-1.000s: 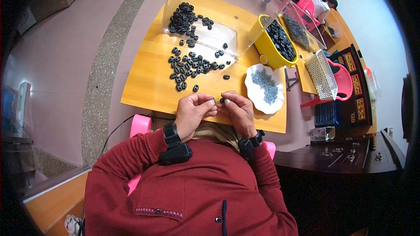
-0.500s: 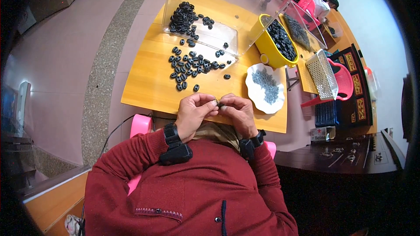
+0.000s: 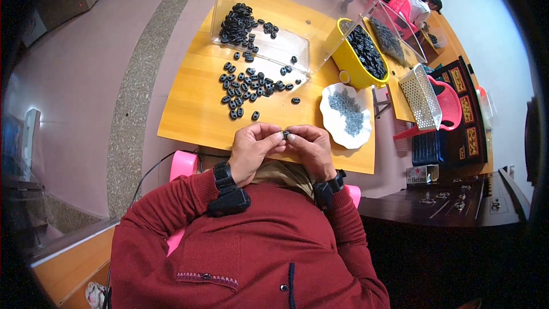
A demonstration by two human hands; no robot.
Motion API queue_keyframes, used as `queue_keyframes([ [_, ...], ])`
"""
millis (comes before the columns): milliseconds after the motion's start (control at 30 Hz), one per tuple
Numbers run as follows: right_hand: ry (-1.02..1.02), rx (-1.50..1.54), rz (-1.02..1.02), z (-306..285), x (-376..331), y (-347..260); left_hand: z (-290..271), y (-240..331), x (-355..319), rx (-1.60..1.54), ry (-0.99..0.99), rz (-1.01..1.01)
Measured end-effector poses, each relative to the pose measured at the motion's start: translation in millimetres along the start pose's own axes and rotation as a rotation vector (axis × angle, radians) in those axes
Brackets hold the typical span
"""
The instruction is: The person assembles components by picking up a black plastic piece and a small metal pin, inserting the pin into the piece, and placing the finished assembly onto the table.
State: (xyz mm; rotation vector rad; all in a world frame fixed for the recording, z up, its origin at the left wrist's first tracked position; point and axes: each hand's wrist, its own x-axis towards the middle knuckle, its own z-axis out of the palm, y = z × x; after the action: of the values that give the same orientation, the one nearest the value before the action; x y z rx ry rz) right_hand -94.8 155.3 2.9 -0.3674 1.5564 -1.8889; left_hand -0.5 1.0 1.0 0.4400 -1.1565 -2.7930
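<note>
In the head view, the left hand [image 3: 256, 146] and the right hand [image 3: 312, 146] are held close together at the near edge of the wooden bench [image 3: 191, 100], with the thumb and forefinger of each narrowed to a pinch. A small black piece [image 3: 286, 135] is held between their fingertips; it is mostly hidden, so whether anything else is gripped with it cannot be told.

Beyond the hands, toward the left, black two-hole toggles [image 3: 245, 87] are scattered loose; farther off in the same direction, more are heaped in a clear plastic bin [image 3: 294, 46]. Near the right hand, a white scalloped dish [image 3: 350, 141] is partly filled with tiny grey parts [image 3: 346, 111], possibly springs. Beyond it, a yellow tub [image 3: 341, 57] is heaped with dark pieces [image 3: 367, 52].

By judgement, a single piece is being worked, and its handling appears unfinished, since it is pinched from both sides. Many toggles and grey parts are left untouched; whether the yellow tub's contents are finished pieces or further stock cannot be judged.
</note>
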Motion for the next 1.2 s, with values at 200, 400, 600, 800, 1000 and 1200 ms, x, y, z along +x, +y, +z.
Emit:
queue_keyframes([
  [200, -0.016, -0.044, -0.009, 2.2, -0.8, -0.9, 1.5, 2.2, -1.5, -0.003, -0.001, -0.010],
  [400, -0.013, -0.001, -0.020, -1.0, 0.4, 4.7, 0.2, 1.4, -0.7, 0.000, 0.007, -0.002],
  [600, 0.012, -0.012, -0.053, 1.3, 0.1, 3.1, -0.2, 2.0, 0.2, 0.003, 0.037, 0.013],
  [800, 0.017, -0.021, -0.055, 1.0, -0.2, 2.9, -0.8, 1.4, 1.0, -0.012, 0.041, 0.026],
  [1000, 0.045, -0.042, -0.061, 0.7, -1.6, 0.2, -0.7, 0.8, 0.9, -0.003, 0.042, 0.033],
  [1200, 0.025, -0.068, -0.079, -4.1, -1.6, 2.7, 0.1, 1.0, 0.2, 0.015, 0.048, 0.023],
])
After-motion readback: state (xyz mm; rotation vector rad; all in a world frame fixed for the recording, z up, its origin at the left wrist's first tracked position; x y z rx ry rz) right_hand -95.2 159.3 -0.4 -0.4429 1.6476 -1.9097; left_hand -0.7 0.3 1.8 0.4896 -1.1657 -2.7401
